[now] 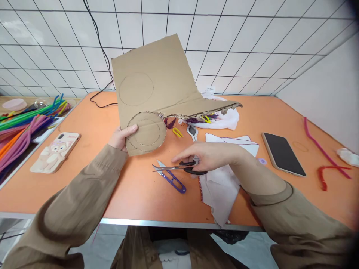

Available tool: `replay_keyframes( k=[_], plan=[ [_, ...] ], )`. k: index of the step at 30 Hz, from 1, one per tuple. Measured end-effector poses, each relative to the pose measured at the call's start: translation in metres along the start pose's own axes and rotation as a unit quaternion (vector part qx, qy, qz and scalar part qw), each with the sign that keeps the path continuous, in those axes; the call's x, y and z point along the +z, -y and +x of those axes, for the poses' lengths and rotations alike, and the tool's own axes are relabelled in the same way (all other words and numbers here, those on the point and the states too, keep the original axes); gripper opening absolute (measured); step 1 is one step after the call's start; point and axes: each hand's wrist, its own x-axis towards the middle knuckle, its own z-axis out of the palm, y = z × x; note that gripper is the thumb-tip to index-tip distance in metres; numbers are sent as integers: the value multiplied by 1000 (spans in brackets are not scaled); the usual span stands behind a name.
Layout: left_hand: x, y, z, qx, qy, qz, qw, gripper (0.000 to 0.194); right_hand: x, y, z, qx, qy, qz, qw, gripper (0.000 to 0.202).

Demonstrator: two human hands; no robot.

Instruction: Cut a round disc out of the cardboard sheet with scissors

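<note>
My left hand (122,137) is closed on the lower left edge of a piece of cardboard (157,74), thumb on its front face. Circles are drawn on the cardboard, and the lower one is partly cut around, with a ragged strip sticking out to the right. In my right hand (207,157) is a pair of scissors (192,168) with black handles, its blades pointing left over the table, apart from the cardboard. Just beneath those blades lie purple thread snips (174,181). White fabric (221,194) with stitched edges is under my right hand.
On the left lie a phone in a cartoon case (57,152) and a heap of coloured pipe cleaners (25,130). A dark-screened phone (283,154) and red pipe cleaners (322,175) are at right. Behind the cardboard sits a white plastic bag (228,119) with threads.
</note>
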Motion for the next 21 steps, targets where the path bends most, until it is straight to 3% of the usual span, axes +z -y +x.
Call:
replay_keyframes(
  k=[5, 12, 17, 21],
  plan=[
    [1, 0, -2, -7, -4, 1, 1000, 36, -18, -10, -18, 5, -40, 57, 998, 46],
    [0, 1, -1, -6, 5, -7, 1000, 38, -33, -29, -30, 52, -212, 32, 975, 48],
    [4, 3, -5, -12, 14, 2, 1000, 36, -29, -36, -20, 7, -234, 51, 971, 44],
    [11, 5, -11, -43, 25, 27, 998, 35, -22, -41, -10, 16, -253, -16, 967, 27]
  ],
)
